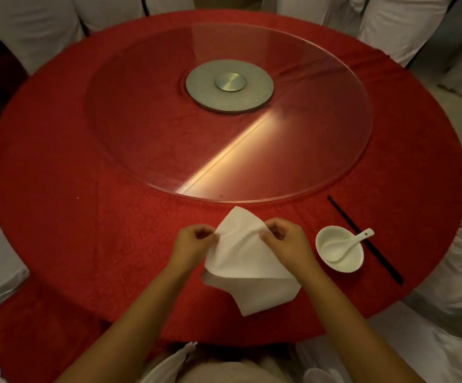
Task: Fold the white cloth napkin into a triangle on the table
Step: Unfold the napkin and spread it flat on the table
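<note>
White woven cloth, the napkin (247,261), lies at the lower centre of the frame on the round table under a red patterned tablecloth (58,217), just below the near rim of the clear glass turntable (321,147). It is already doubled over: an upper layer rises to a rounded peak toward the turntable, while a lower layer sticks out beneath it, its corner pointing down toward the table edge. The 2 layers do not line up.

Both hands work the upper layer. The left hand (194,241) is curled closed, pinching the cloth's left edge between thumb and fingers. The right hand (283,239) is likewise closed in a pinch on the right edge, directly opposite. Between them the cloth is slightly raised and creased, so it looks held rather than pressed flat.

Judging by this, the fold is in its middle step: the cloth has been brought over itself but the edges are not yet matched, so the triangle is only rough. The next move likely calls for drawing the pinched layer taut, sliding it until its edges meet those of the lower layer, then laying it down and smoothing the crease with flat fingers.

To the right of the frame, well apart from the cloth, sit a small white ceramic bowl (346,262) holding a white ceramic spoon (358,237), with dark chopsticks (384,261) lying just beside them.
</note>
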